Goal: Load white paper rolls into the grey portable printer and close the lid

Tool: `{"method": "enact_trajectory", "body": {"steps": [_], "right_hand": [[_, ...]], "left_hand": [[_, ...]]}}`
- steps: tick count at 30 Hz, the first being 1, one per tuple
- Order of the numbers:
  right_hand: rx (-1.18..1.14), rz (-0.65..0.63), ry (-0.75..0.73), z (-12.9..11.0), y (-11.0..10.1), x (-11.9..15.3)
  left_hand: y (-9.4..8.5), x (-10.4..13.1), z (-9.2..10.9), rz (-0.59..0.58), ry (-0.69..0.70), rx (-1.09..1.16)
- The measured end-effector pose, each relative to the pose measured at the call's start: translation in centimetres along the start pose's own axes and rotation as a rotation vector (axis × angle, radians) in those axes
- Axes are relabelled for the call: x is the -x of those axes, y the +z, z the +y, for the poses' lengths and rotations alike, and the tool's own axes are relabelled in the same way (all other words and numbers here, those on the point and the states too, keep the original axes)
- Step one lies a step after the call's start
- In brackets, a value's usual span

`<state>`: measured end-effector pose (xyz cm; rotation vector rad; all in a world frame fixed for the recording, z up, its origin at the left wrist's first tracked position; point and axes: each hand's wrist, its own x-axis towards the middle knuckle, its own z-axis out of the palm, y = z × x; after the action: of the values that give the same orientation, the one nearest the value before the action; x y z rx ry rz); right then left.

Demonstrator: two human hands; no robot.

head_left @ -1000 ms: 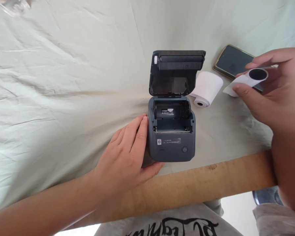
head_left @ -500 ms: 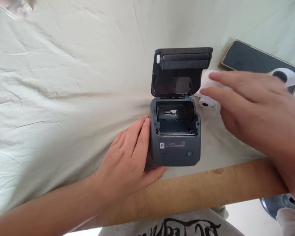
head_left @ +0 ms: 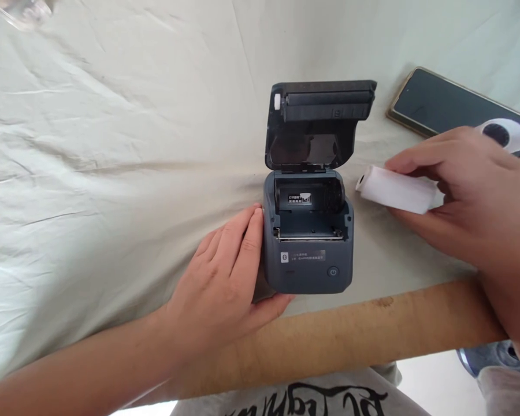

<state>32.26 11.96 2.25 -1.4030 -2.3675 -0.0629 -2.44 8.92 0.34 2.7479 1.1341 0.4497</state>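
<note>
- Head view: I see the left hand (head_left: 225,277) flat and open against the left side of the label printer (head_left: 307,231), near the table's (head_left: 351,329) front edge.
- Printer lid (head_left: 316,121) stands open, paper bay bare.
- Right hand (head_left: 463,196) is clamped on a white paper roll (head_left: 394,188), held just right of the printer, above the cloth (head_left: 112,144).
- Phone (head_left: 442,104) lies toward the far right corner; a near-empty roll core (head_left: 502,133) rests on it.
</note>
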Motion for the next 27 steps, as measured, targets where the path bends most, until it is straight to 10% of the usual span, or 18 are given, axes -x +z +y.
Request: {"method": "enact_trajectory", "body": {"steps": [13, 21, 27], "right_hand": [[-0.094, -0.191, 0.009, 0.1, -0.7, 0.8], [-1.035, -0.043, 0.603, -0.6, -1.2, 0.7], [-0.985, -0.102, 0.600, -0.7, -0.8, 0.1]], "left_hand": [[0.1, -0.2, -0.1, 0.031, 0.033, -0.051], [0.0, -0.2, -0.1, 0.028, 0.035, -0.020], [0.1, -0.2, -0.2, 0.027, 0.028, 0.009]]}}
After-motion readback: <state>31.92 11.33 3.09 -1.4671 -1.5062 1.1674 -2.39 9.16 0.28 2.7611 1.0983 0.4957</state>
